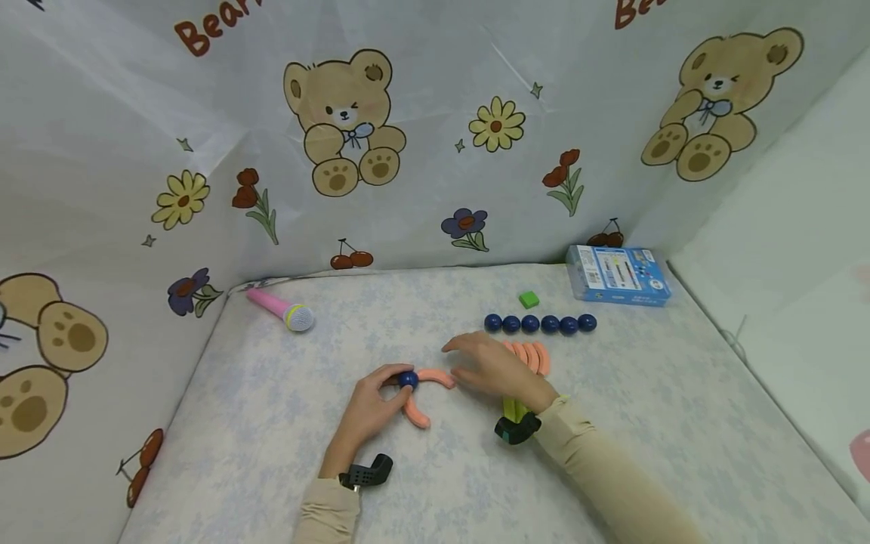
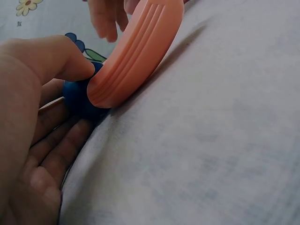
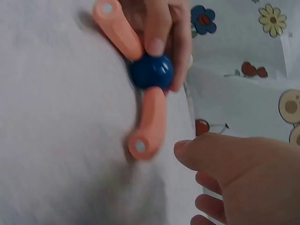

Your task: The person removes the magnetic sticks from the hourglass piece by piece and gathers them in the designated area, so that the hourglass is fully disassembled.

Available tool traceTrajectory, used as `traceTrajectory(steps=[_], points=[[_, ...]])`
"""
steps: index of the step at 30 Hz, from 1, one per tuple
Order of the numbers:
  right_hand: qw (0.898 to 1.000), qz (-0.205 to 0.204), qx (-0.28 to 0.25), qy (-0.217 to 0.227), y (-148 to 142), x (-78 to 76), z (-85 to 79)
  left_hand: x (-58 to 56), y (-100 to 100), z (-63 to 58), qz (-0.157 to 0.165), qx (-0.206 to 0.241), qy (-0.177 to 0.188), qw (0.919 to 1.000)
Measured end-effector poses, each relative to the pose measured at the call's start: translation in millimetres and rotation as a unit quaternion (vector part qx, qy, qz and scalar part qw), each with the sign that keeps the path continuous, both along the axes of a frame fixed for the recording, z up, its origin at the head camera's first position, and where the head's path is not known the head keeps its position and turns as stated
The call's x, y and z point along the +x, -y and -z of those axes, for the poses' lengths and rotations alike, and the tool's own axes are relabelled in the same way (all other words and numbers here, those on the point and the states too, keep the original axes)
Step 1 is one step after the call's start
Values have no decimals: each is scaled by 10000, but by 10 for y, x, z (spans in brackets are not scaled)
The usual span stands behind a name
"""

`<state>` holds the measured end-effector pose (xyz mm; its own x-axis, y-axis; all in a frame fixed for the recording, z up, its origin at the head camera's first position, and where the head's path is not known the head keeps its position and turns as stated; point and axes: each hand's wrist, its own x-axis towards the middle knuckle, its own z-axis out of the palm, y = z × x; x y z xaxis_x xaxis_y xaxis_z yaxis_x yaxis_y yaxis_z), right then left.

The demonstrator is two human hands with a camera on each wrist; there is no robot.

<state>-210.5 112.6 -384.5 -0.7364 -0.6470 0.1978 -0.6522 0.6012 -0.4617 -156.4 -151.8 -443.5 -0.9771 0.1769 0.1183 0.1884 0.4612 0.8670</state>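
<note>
My left hand point(image 1: 367, 406) pinches a glossy dark blue ball point(image 1: 408, 379) low over the table, thumb on one side and fingers on the other. Two curved orange rods meet the ball: one rod point(image 1: 436, 376) points right, the other rod point(image 1: 416, 414) toward the front. In the right wrist view, a silvery disc shows at the free end of each orange rod point(image 3: 153, 117). My right hand point(image 1: 491, 366) holds nothing, its fingers extended close to the right-hand rod's free end. From the left wrist, ribbed grooves show along one orange rod point(image 2: 140, 51).
A row of several blue balls point(image 1: 530, 324) lies behind the right hand. Several orange rods point(image 1: 541, 358) and yellow-green bars point(image 1: 510, 409) are partly hidden by that arm. Farther back are a green block point(image 1: 529, 299), a blue box point(image 1: 635, 276) and a pink toy microphone point(image 1: 272, 304).
</note>
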Motion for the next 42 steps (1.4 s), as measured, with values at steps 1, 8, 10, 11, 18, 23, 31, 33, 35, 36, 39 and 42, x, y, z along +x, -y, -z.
traceTrajectory(steps=[1,8,10,11,18,23,31,33,35,36,39,42], points=[[9998,-183,2,8,72,39,24,-2,9,5,1,9,-13,10000],[9986,-487,152,-122,326,184,157,1,40,-12,135,132,-41,9998],[9992,-360,154,-92,335,212,145,-1,40,-15,150,88,-98,9998],[9994,-321,132,-70,335,224,137,-3,40,-16,161,61,-130,9998],[9995,-153,78,257,317,302,49,-27,42,0,10,-20,-245,9997],[9988,-168,280,354,288,335,22,-30,52,9,-55,8,-205,9998],[9989,134,215,397,160,229,65,1,47,-7,-48,-30,-57,10000],[9978,390,83,522,106,162,51,8,46,-13,-35,-15,-17,10000],[9953,734,19,634,40,97,34,9,45,-16,-23,-30,24,10000],[9936,903,-5,673,5,66,26,10,44,-16,-16,-44,41,10000],[9882,1390,85,643,-108,-15,9,10,41,-13,33,-74,45,10000],[9836,1709,256,526,-213,-83,18,14,38,-11,74,-71,13,9999]])
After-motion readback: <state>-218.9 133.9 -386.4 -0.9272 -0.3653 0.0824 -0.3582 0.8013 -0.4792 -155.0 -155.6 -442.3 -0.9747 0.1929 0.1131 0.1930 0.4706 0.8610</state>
